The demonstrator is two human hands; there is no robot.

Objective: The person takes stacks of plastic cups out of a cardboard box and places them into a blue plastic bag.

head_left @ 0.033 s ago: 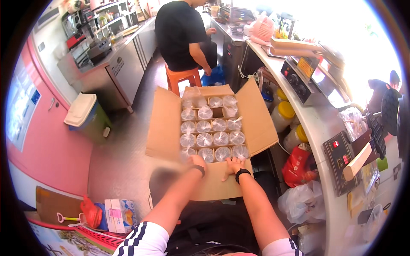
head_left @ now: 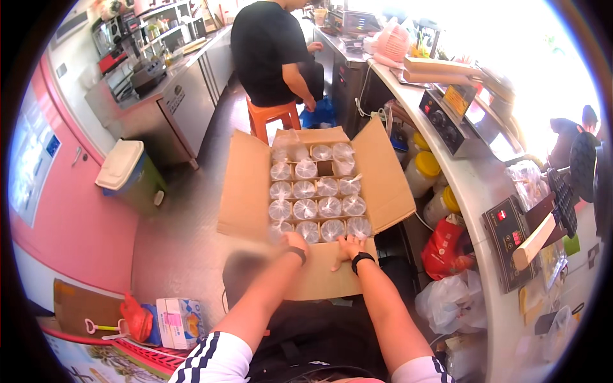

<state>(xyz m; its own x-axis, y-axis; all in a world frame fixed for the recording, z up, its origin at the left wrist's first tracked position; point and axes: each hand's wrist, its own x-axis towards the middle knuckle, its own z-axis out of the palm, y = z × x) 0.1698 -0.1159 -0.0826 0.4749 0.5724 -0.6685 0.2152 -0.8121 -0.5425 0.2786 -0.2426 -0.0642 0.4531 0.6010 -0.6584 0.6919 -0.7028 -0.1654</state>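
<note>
Reddish shop floor (head_left: pixel 185 223), steel counters behind; open cardboard box (head_left: pixel 246 191) of wrapped clear jars (head_left: pixel 317 208) at centre; left hand (head_left: pixel 292 242) and right hand (head_left: pixel 348 246) resting fingers-down on near flap, gripping nothing

Both bare forearms rise from six o'clock toward the centre, converging as they go. The left hand (head_left: pixel 294 240) sits just at seven o'clock of centre, blurred, fingers curled downward, a dark band on its wrist. The right hand (head_left: pixel 348 246), just beside it at five o'clock of centre, lies palm down with fingers spread, a black watch on the wrist. Short white sleeves with dark stripes cover both shoulders.
</note>
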